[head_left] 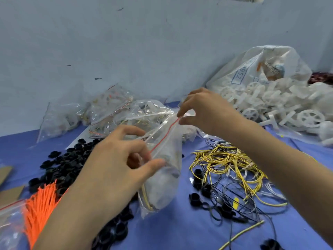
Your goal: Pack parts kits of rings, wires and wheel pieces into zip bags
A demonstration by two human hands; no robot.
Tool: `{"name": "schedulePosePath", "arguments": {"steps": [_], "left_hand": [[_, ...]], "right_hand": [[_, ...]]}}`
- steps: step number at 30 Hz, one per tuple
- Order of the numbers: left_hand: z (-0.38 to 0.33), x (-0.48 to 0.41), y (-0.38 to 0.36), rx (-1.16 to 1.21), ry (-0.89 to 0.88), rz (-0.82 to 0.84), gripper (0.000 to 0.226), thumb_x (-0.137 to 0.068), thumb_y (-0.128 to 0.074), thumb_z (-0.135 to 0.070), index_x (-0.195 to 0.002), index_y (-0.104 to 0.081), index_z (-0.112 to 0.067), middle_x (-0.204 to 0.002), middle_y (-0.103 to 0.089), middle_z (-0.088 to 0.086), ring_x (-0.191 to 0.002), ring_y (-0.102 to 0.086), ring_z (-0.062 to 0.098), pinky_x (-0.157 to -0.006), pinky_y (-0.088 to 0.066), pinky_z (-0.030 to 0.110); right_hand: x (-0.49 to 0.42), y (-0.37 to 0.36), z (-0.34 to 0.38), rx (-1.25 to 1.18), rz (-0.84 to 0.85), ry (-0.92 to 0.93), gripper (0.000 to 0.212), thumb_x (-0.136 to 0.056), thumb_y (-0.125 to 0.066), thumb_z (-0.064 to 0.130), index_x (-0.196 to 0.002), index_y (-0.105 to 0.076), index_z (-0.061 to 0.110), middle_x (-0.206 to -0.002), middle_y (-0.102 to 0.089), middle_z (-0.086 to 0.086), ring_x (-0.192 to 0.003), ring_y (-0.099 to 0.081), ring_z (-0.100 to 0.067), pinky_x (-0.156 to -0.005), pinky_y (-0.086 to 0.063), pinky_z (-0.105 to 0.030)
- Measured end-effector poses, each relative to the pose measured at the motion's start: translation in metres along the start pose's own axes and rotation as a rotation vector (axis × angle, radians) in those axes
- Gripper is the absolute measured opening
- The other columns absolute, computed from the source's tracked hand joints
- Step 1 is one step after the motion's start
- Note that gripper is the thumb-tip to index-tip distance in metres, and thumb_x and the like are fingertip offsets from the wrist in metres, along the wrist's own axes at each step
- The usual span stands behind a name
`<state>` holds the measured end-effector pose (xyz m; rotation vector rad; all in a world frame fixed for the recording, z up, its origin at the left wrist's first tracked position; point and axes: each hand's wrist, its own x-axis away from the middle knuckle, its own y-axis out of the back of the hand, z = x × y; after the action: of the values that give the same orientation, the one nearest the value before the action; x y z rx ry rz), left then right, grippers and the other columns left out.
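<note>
Both hands on one zip bag [165, 179], held up off the blue table cover [171, 233] at centre frame. Right hand [203, 109] pinches the far end of the bag's red zip strip [164, 137] between thumb and fingertips. Left hand [122, 159] pinches the near end, thumb under and fingers curled over. The strip runs diagonally between the two. The bag hangs below the strip with whitish parts and a bit of yellow wire inside. Contents are blurred, so I can't tell more, or whether the seal is fully pressed. Supplies on the table: black rings [68, 163] heaped left of the bag and partly under the left forearm, yellow wires [225, 159] tangled with thin black leads to its right, and white wheel pieces [273, 109] spilling from a big white sack [261, 69] at back right. More filled clear bags [108, 110] are stacked against the wall [126, 42] behind. Front left - a bundle of orange ties [41, 204], just beside another clear bag at the frame edge, cardboard scraps [10, 193] near it.
</note>
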<state>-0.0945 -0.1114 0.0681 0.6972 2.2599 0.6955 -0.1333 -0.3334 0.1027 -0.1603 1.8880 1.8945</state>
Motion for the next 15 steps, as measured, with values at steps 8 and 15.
{"name": "schedulePosePath", "arguments": {"steps": [8, 15], "left_hand": [[0.037, -0.008, 0.007, -0.070, -0.246, -0.258, 0.016, -0.081, -0.059, -0.054, -0.085, -0.064, -0.040, -0.084, -0.063, -0.015, -0.068, -0.060, -0.004, -0.065, -0.046, 0.011], [0.085, -0.017, 0.012, -0.032, -0.118, -0.172, 0.044, -0.086, -0.071, -0.045, -0.125, -0.061, -0.026, -0.098, -0.069, -0.010, -0.087, -0.069, 0.009, -0.070, -0.057, 0.025]], "right_hand": [[0.049, 0.006, -0.019, -0.652, -0.139, -0.147, 0.012, -0.078, -0.074, 0.013, -0.073, -0.066, 0.021, -0.064, -0.064, 0.015, -0.058, -0.057, 0.005, -0.058, -0.042, -0.008], [0.069, 0.015, -0.038, -0.993, -0.061, -0.080, 0.042, -0.073, -0.076, 0.001, -0.101, -0.066, 0.030, -0.081, -0.070, -0.001, -0.076, -0.067, -0.017, -0.077, -0.053, -0.026]]}}
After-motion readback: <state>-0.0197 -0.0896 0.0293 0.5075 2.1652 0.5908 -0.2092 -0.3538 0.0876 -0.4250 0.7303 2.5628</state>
